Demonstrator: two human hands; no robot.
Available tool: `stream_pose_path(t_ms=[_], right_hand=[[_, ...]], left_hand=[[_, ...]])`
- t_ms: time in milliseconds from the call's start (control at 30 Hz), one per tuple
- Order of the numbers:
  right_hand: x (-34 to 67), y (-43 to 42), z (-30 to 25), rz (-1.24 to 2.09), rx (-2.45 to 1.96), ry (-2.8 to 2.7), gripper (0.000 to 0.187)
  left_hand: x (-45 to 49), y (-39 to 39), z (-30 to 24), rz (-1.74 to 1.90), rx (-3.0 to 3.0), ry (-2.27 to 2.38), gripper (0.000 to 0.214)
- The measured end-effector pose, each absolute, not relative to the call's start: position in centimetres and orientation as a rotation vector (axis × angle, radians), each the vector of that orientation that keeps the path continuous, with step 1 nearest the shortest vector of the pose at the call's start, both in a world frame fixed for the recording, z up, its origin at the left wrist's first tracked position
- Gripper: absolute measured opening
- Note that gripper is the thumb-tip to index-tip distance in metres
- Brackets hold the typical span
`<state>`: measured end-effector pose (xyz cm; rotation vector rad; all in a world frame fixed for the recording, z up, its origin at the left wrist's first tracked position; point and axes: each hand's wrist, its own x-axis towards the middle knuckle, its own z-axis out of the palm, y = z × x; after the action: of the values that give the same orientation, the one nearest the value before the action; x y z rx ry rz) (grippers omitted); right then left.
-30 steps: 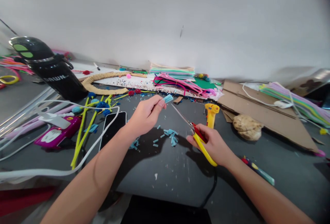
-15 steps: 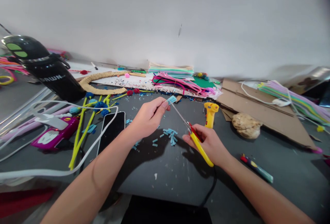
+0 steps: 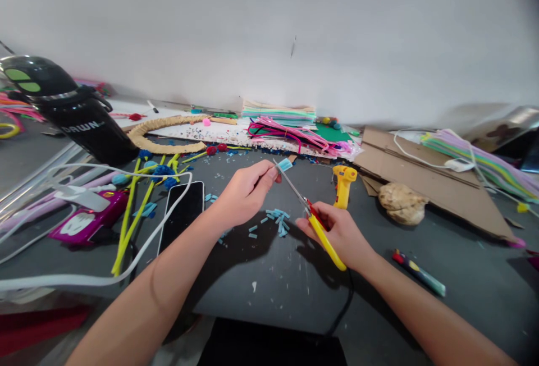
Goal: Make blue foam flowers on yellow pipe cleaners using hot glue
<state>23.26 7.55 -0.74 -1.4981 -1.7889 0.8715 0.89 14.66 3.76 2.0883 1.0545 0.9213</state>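
Between the thumb and fingers of my left hand (image 3: 248, 191) is a small light-blue strip (image 3: 285, 164), its end sticking out to the right. My right hand (image 3: 340, 234) is closed round the red and yellow handles of a pair of scissors (image 3: 325, 242). The blades point up and left and lie across the blue strip, close to my left fingertips. Below the hands, several short cut blue pieces (image 3: 278, 219) lie in a loose pile on the dark grey table (image 3: 269, 293).
A yellow glue gun (image 3: 344, 185) stands just beyond my right hand. Cardboard (image 3: 433, 186), a tan lump (image 3: 402, 203) and a marker-like tube (image 3: 419, 273) lie right. Left are a phone (image 3: 183, 211), white cable (image 3: 138, 262) and black bottle (image 3: 80, 113). Pink pipe cleaners (image 3: 290, 133) lie behind.
The scissor blades have shifted up and left, from the strip's lower edge to across it near my left fingertips. The strip sticks out slightly farther right. Both hands stay nearly in place.
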Motion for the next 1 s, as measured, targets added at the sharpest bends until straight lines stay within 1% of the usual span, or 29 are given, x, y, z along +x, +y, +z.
stream_pose_path(t_ms=[300,500,600,867,1000], right_hand=[[23.0,7.2,-0.2,0.856,-1.557,-1.821,0.044],[23.2,7.0,0.1,0.522,-1.703,-2.016,0.045],[23.2,6.8,0.1,0.444,-1.739,-2.07,0.042],[23.1,6.8,-0.3,0.549,-1.709,-2.057,0.032],[22.8,6.3,0.1,0.682,-1.647,-2.012,0.038]], left_hand=[[1.0,14.6,3.7,0.901,2.089,1.046,0.037],[1.0,14.6,4.0,0.863,2.142,1.05,0.036],[1.0,14.4,4.1,0.853,2.146,1.043,0.036],[1.2,14.4,4.0,0.827,2.134,1.045,0.036],[0.9,14.4,4.6,0.781,2.115,1.047,0.035]])
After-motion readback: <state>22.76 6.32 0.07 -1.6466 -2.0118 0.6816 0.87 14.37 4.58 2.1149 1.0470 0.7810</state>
